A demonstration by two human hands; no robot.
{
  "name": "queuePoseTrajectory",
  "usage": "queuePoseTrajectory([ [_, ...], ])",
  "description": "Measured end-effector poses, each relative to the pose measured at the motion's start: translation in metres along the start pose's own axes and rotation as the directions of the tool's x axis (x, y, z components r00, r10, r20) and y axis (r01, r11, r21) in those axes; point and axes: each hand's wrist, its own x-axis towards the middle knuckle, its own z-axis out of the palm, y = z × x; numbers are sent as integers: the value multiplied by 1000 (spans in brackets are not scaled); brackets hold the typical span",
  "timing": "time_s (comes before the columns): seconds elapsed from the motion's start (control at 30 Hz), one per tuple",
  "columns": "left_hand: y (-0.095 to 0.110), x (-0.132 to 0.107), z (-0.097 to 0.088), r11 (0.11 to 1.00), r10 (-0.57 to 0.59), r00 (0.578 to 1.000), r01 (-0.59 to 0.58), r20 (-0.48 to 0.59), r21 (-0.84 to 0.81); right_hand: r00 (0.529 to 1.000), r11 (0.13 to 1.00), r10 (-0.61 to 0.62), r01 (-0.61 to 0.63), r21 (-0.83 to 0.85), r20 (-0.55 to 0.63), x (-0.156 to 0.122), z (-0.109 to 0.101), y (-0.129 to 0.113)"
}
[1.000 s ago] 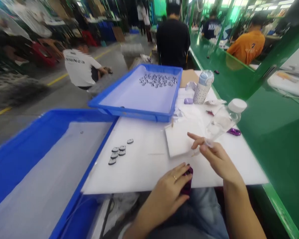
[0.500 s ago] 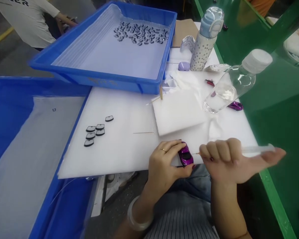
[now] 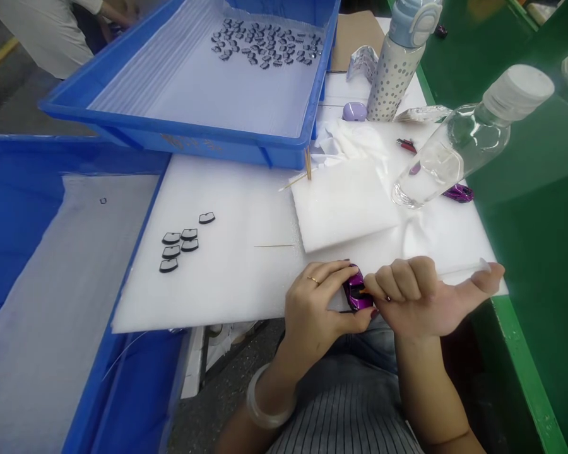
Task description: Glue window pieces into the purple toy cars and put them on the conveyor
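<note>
Between the thumb and fingers of my left hand [image 3: 315, 309] is a small purple toy car [image 3: 360, 299], held at the front edge of the white foam-topped table [image 3: 231, 284]. My right hand [image 3: 411, 293] is wrapped round a clear syringe [image 3: 459, 272], its thumb stretched out at the plunger end. The orange tip of the syringe reaches the dark window area of the car; the fingers partly hide that spot. Several dark-rimmed clear window pieces [image 3: 171, 251] lie to the left on the foam. A thin stick [image 3: 273, 246] rests nearer the middle.
A blue tray [image 3: 189, 135] with many small dark parts stands at the back. White foam block [image 3: 343, 208], clear bottle [image 3: 454, 151], dotted flask [image 3: 395, 75], purple case [image 3: 355, 111] and another purple car [image 3: 459, 193] are on the table. At left is a lined blue bin [image 3: 76, 265]; someone works beyond.
My right hand has moved left, bringing the syringe tip from beside the car onto its window area. The left hand still holds the car. The view has shifted slightly.
</note>
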Motion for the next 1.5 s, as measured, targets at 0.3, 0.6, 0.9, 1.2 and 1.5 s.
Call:
queuePoseTrajectory([
  [0.3, 1, -1, 0, 1000, 1, 1000, -1, 4, -2, 999, 994, -48, 46, -96, -17, 1, 6, 2],
  [0.6, 1, -1, 1, 1000, -7, 1000, 7, -4, -1, 996, 978, -94, 94, -185, 6, 0, 12, 2],
  [0.9, 0, -2, 2, 1000, -15, 1000, 15, -4, 6, 997, 951, -77, 78, -298, 16, -11, 20, -3],
  [1.2, 2, -2, 2, 1000, -8, 1000, 8, 2, 24, 988, 888, -104, 40, -459, -117, -17, 34, -6],
  [1.5, 0, -2, 2, 998, 28, 1000, -28, -5, 63, 984, 791, 107, -171, -588, -142, -4, 50, -28],
])
